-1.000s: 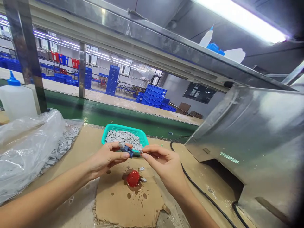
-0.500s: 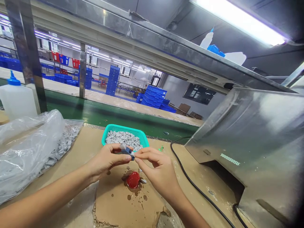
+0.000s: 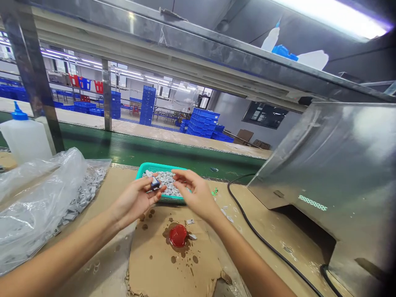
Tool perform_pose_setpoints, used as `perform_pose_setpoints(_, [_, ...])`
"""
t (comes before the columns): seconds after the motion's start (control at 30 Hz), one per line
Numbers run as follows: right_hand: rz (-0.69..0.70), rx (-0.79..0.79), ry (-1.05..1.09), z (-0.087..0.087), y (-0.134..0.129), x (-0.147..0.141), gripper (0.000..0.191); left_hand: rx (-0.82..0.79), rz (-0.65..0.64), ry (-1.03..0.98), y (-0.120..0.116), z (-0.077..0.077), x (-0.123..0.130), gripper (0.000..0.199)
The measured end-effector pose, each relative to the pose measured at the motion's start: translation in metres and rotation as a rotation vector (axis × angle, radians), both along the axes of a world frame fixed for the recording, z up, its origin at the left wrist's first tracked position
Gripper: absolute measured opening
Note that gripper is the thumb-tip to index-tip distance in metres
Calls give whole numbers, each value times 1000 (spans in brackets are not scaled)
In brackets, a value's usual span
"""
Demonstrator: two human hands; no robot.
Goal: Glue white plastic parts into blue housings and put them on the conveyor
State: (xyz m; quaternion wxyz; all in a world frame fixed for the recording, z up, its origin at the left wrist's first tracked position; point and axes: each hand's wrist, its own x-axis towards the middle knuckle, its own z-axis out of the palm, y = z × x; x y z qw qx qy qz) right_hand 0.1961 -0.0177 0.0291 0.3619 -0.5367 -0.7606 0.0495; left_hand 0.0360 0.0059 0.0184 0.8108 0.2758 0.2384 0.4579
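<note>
My left hand (image 3: 133,203) pinches a small dark blue and grey plastic piece (image 3: 155,184) between thumb and fingers, in front of the green basket (image 3: 145,166). My right hand (image 3: 199,197) is apart from it, over the basket's right side, thumb and fingers spread with nothing visible between them. Small grey plastic parts (image 3: 168,190) fill the basket. Below the hands, a small red dish (image 3: 177,236) of wet look sits on a stained cardboard sheet (image 3: 161,268). A loose grey part (image 3: 192,236) lies beside the dish.
At left lie a clear plastic bag (image 3: 40,206) of grey parts and a blue-capped bottle (image 3: 26,134). A black cable (image 3: 256,238) runs along the right, beside a metal housing (image 3: 349,165). Behind the table is a green belt (image 3: 167,152); a metal shelf (image 3: 198,51) crosses overhead.
My right hand has let go of the piece and moved up and away from it. My left hand has shifted left and upward, still holding the piece. The view has tilted slightly.
</note>
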Motion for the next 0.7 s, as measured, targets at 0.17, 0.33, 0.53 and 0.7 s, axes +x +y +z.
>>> perform_pose_setpoints(0.17, [-59, -152, -168, -13, 48, 36, 22, 42, 41, -93, 26, -3, -16, 21])
perform_pose_setpoints(0.33, [-51, -270, -275, -36, 65, 44, 7, 209, -41, -67, 34, -20, -20, 16])
perform_pose_setpoints(0.53, [-117, -285, -243, -44, 70, 44, 9, 834, 252, 788, 81, -6, -24, 34])
perform_pose_setpoints(0.7, [-168, -170, -152, -42, 60, 44, 20, 899, 206, 1330, 159, -8, -21, 22])
